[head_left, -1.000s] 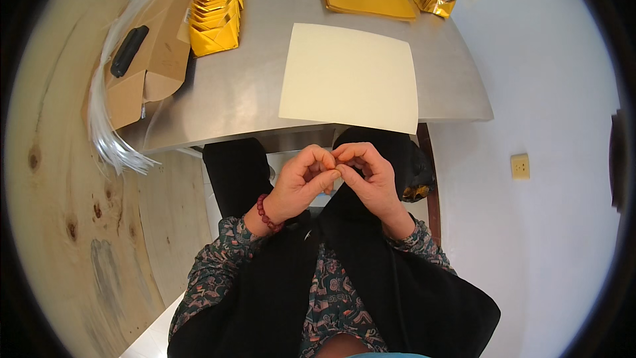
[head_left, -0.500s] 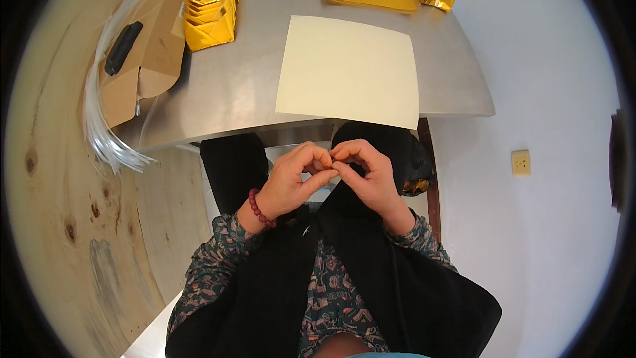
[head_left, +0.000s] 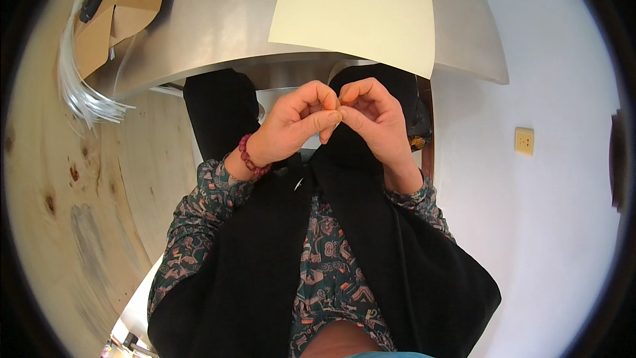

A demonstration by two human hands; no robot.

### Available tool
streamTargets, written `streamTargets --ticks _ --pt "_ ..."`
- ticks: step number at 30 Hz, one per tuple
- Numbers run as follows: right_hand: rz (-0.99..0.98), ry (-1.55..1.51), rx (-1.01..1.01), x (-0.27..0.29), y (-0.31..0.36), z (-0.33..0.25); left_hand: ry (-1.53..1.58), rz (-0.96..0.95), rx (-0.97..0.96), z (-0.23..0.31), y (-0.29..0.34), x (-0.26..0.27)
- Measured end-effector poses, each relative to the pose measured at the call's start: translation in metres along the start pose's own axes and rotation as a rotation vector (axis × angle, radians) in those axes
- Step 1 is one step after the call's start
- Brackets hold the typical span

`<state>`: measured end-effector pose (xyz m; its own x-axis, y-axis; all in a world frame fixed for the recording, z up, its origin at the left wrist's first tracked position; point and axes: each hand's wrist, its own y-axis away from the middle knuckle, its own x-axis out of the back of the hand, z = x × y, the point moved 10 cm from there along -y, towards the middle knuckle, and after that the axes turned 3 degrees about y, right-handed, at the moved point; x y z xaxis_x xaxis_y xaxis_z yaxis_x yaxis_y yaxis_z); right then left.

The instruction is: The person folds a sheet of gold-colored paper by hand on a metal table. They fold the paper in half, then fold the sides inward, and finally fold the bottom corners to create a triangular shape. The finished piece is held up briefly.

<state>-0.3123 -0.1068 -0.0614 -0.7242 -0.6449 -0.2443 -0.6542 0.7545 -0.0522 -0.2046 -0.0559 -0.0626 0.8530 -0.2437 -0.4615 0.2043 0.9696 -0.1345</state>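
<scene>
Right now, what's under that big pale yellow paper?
The paper lies on the shiny metal table, reaching its near edge. The paper hides the part beneath it, so anything else there can't be seen.

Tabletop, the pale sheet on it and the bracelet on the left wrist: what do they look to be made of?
Tabletop: probably stainless steel, satin finish; grey with soft, blurred reflections.
Pale yellow sheet: likely paper or thin card, matte; thin, evenly coloured, without glare.
Beaded bracelet: dark red, rounded beads; wood, stone or plastic, the view can't settle which.
</scene>
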Motion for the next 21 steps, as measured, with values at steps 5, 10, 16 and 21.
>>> streamTargets --ticks 5,10,16,21 --pt "0.042 -0.086 -0.018 0.01 -0.003 0.004 0.196 0.018 -0.033 -0.002 -0.001 0.002" --pt "0.067 -0.133 -0.011 0.015 -0.001 0.007 0.61 0.083 0.029 -0.008 -0.002 0.011" --pt "0.069 -0.134 -0.002 0.014 -0.002 0.011 0.87 -0.036 -0.02 0.012 -0.002 -0.005" --pt "0.061 -0.127 -0.013 0.011 -0.001 0.014 0.889 -0.065 0.034 0.018 0.0 -0.012"
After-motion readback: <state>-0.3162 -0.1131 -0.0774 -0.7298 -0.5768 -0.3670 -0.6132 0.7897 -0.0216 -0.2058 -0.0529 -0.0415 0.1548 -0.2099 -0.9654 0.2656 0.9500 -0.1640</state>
